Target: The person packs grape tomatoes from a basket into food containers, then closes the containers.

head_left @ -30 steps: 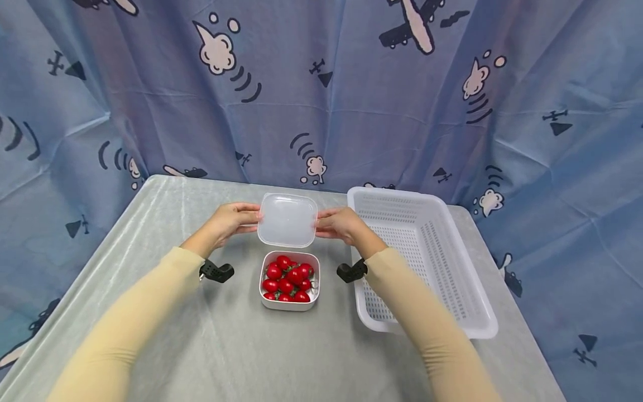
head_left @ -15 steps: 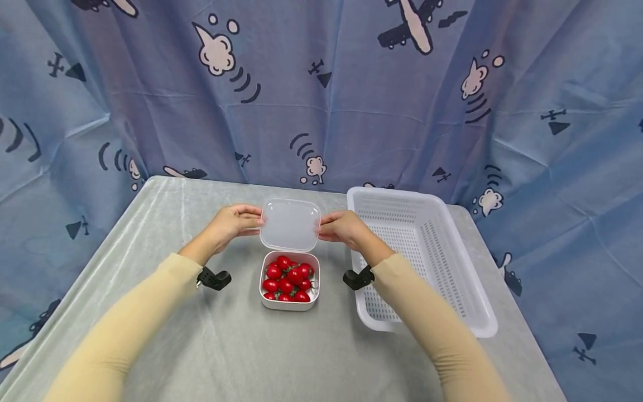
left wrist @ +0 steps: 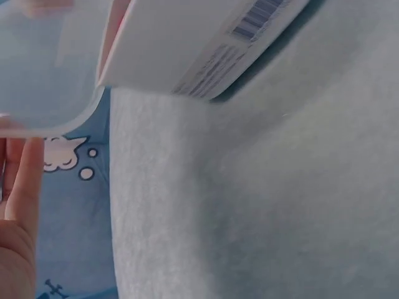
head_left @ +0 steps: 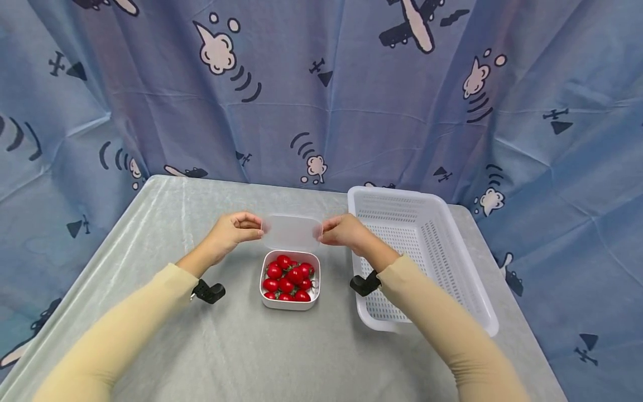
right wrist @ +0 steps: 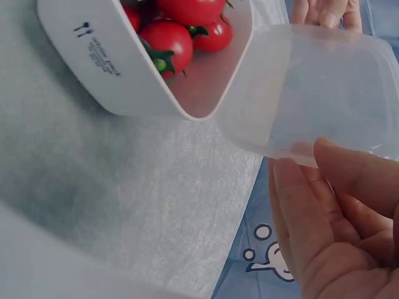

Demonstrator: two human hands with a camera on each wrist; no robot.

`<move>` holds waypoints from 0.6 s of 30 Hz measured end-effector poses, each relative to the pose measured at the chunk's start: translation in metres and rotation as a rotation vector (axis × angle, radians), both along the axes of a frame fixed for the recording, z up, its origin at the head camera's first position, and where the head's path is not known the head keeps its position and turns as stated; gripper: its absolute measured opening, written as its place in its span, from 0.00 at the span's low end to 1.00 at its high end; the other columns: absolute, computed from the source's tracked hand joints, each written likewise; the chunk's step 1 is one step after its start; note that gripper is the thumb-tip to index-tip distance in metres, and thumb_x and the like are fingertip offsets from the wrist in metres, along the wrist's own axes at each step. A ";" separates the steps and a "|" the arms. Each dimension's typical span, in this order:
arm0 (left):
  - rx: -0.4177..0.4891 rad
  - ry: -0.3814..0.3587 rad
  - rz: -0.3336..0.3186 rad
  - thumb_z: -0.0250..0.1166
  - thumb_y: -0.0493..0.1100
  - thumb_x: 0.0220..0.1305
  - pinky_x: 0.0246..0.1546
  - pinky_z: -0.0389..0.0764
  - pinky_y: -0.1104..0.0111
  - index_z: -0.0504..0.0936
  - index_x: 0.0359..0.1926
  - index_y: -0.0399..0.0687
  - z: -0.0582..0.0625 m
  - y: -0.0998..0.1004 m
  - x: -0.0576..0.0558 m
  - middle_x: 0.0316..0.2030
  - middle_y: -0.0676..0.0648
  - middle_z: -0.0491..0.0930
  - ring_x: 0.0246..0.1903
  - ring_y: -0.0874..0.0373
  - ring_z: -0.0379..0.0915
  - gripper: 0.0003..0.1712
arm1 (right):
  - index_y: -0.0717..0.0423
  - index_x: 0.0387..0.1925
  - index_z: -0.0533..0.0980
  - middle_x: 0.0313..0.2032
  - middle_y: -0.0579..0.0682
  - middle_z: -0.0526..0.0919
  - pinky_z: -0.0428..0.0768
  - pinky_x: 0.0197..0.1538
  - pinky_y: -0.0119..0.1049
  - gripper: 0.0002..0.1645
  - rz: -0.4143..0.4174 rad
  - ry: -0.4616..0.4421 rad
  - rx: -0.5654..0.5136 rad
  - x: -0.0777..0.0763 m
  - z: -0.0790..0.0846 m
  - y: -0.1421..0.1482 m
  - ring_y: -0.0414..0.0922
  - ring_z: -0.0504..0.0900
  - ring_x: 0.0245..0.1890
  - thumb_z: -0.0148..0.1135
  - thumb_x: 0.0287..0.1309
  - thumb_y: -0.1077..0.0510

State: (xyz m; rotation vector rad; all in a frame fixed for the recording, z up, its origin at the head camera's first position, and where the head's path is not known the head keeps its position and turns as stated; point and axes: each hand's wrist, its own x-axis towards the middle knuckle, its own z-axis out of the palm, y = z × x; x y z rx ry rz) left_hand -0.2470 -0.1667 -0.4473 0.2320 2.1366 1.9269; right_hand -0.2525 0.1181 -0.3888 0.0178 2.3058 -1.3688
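Observation:
Between my two hands hangs a translucent plastic lid (head_left: pixel 292 233), tilted, just behind a white box (head_left: pixel 286 305). My left hand (head_left: pixel 230 234) pinches its left edge, and my right hand (head_left: pixel 345 232) pinches the right edge between thumb and fingers. Several red cherry tomatoes (head_left: pixel 286 282) with green stems fill most of the box. In the right wrist view the lid (right wrist: pixel 318 93) lies close by the box's rim; whether they touch I cannot tell. The left wrist view shows a printed barcode on the box's side (left wrist: pixel 187 50), with part of the left hand (left wrist: pixel 22 205) at the lid.
A large white perforated basket (head_left: pixel 482 312) stands on the right of the table, partly behind my right forearm. A grey-green cloth (head_left: pixel 241 357) covers the table. Behind it hangs a blue curtain (head_left: pixel 281 72) printed with planes.
Both hands have brought the lid down and nearer to the box. It has tilted so that its face looks narrower from the head view. The box and basket have stayed in place.

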 end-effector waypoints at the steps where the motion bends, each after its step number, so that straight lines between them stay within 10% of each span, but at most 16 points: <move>1: -0.013 0.010 0.000 0.69 0.34 0.61 0.46 0.83 0.76 0.78 0.49 0.32 -0.001 0.000 0.002 0.35 0.61 0.86 0.39 0.69 0.82 0.16 | 0.68 0.42 0.82 0.32 0.45 0.84 0.84 0.49 0.32 0.11 0.020 0.020 0.038 0.002 0.001 0.000 0.37 0.79 0.35 0.67 0.55 0.69; 18: -0.024 0.056 -0.027 0.70 0.32 0.58 0.45 0.83 0.76 0.81 0.44 0.29 -0.010 0.002 0.028 0.39 0.56 0.88 0.42 0.68 0.82 0.14 | 0.61 0.42 0.86 0.38 0.52 0.90 0.79 0.49 0.36 0.14 0.185 0.131 0.210 0.026 0.008 0.002 0.40 0.82 0.39 0.71 0.50 0.67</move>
